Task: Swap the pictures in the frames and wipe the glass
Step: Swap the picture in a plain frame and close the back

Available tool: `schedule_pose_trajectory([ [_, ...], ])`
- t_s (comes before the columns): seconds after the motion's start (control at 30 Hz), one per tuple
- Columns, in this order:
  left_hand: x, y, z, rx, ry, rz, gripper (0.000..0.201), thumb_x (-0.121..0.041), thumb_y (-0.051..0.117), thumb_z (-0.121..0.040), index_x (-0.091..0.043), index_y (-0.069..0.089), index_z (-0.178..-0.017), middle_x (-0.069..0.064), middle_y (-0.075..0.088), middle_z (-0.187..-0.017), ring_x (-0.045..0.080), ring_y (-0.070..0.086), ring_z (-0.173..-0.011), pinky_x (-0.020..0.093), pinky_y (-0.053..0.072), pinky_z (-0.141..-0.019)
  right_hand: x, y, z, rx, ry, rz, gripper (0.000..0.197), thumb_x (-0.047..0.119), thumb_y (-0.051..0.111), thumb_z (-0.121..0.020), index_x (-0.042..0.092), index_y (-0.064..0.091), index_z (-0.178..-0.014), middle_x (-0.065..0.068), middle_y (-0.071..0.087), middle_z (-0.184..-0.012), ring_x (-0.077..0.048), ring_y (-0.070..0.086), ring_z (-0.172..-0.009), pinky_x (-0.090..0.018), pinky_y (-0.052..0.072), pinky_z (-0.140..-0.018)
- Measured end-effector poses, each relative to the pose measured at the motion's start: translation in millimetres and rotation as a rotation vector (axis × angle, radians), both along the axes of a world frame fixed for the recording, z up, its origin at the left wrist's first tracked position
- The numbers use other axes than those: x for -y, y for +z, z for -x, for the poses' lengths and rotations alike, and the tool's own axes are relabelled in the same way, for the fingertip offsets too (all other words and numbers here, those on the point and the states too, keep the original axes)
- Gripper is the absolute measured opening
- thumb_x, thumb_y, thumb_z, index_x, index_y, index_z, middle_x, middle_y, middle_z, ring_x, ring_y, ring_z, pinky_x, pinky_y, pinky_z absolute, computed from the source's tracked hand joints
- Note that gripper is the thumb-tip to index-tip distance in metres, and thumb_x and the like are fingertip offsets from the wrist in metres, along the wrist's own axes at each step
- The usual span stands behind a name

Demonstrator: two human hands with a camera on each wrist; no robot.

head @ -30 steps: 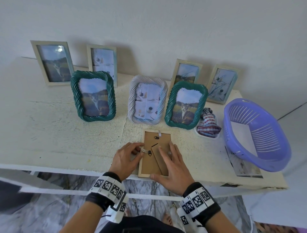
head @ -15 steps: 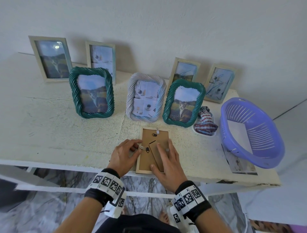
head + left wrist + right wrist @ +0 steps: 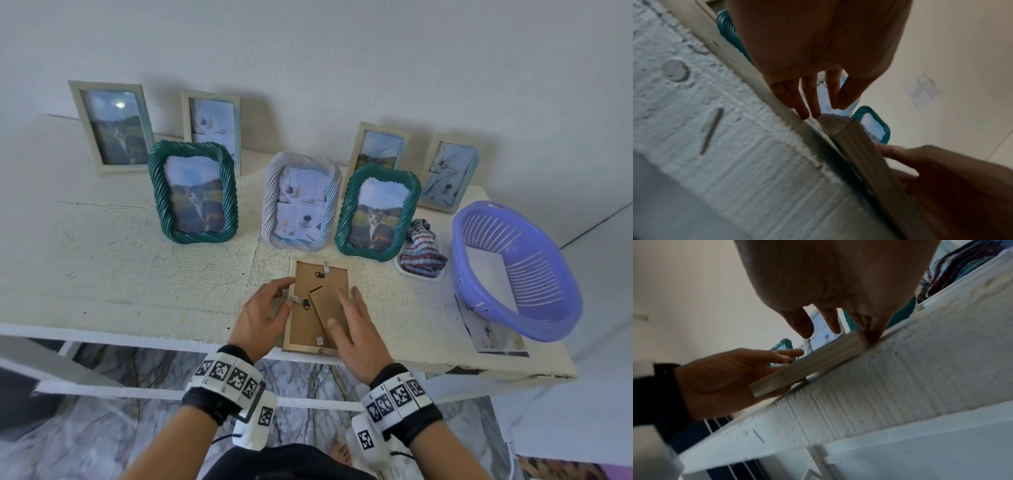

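In the head view, your face-down frame [image 3: 317,305] lies at the table's [image 3: 113,274] front edge, its near side flush with the drop-off. Your left hand [image 3: 262,317] rests at the frame's left edge, fingers loosely bent, thumb and forefinger at the small turn clip [image 3: 306,304]; your right hand [image 3: 356,330] lies flat with straight fingers on the cardboard stand [image 3: 325,311]. Bare table surface extends to the left. Behind stand three rope-pattern frames — the nearest a green frame [image 3: 376,212] — and to the right a striped cloth [image 3: 423,253] and a purple basket [image 3: 513,270] over a loose photo [image 3: 493,334]. In the left wrist view, fingertips [image 3: 803,113] touch the frame corner [image 3: 838,125]. In the right wrist view, fingers [image 3: 871,331] press at the frame's end [image 3: 813,365] — it is blurred. No writing is legible.
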State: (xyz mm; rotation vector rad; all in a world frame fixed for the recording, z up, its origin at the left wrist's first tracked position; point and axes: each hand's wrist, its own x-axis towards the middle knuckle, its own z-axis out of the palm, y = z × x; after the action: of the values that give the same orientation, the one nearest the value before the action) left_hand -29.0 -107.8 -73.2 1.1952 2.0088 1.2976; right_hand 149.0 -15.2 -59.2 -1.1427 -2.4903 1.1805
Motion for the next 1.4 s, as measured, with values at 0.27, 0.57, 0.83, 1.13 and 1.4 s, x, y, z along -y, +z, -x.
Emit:
schedule_pose_trajectory([
  [0.27,-16.9,53.4,-22.5,0.287,0.091,-0.142,0.027,-0.031,0.056,-0.096,-0.026,0.059,-0.123,-0.005,0.065,-0.115,0.012,0.069,-0.093,0.034,0.057,-0.082,-21.2,33.1,-14.5,-0.290,-0.144,0.240,0.059,0.065,0.043,-0.089,0.037,0.040,-0.141,0.016,0.046,-0.143,0.003,0.039,-0.131,-0.034,0.035,-0.112],
  [0.57,-63.7,35.3,-56.2,0.288,-0.063,0.015,0.021,-0.023,0.055,-0.098,-0.021,0.062,-0.117,-0.006,0.066,-0.115,0.010,0.064,-0.104,0.019,0.051,-0.088,-56.7,65.2,-62.0,-0.399,-0.349,0.207,0.022,0.017,0.055,-0.096,0.032,0.058,-0.112,-0.004,0.071,-0.096,-0.030,0.065,-0.089,-0.037,0.053,-0.080],
  [0.83,-73.3,25.7,-74.5,0.650,0.040,0.046,0.041,-0.031,0.054,-0.098,-0.030,0.042,-0.137,0.009,0.067,-0.114,0.024,0.066,-0.102,0.041,0.056,-0.083,-57.9,55.2,-78.5,-0.737,-0.492,0.812,0.032,0.002,0.053,-0.090,0.009,0.058,-0.120,-0.024,0.069,-0.104,-0.035,0.068,-0.085,-0.046,0.057,-0.073],
  [1.13,-64.4,35.4,-48.2,0.694,0.204,-0.169,0.038,-0.020,0.051,-0.099,-0.019,0.050,-0.137,0.009,0.074,-0.101,0.032,0.069,-0.099,0.055,0.051,-0.093,-111.3,51.3,-55.6,-0.212,-0.320,-0.191,0.024,0.018,0.052,-0.096,0.015,0.055,-0.120,-0.003,0.061,-0.114,-0.017,0.059,-0.102,-0.027,0.050,-0.085],
  [1.4,-50.0,31.9,-25.2,0.624,0.241,-0.217,0.045,-0.020,0.049,-0.100,-0.032,0.043,-0.143,0.000,0.075,-0.103,0.027,0.065,-0.109,0.055,0.045,-0.102,-190.3,40.1,-8.1,0.439,-0.294,-0.496,0.053,0.018,0.058,-0.087,0.011,0.039,-0.136,-0.017,0.041,-0.135,-0.039,0.042,-0.122,-0.046,0.039,-0.102],
])
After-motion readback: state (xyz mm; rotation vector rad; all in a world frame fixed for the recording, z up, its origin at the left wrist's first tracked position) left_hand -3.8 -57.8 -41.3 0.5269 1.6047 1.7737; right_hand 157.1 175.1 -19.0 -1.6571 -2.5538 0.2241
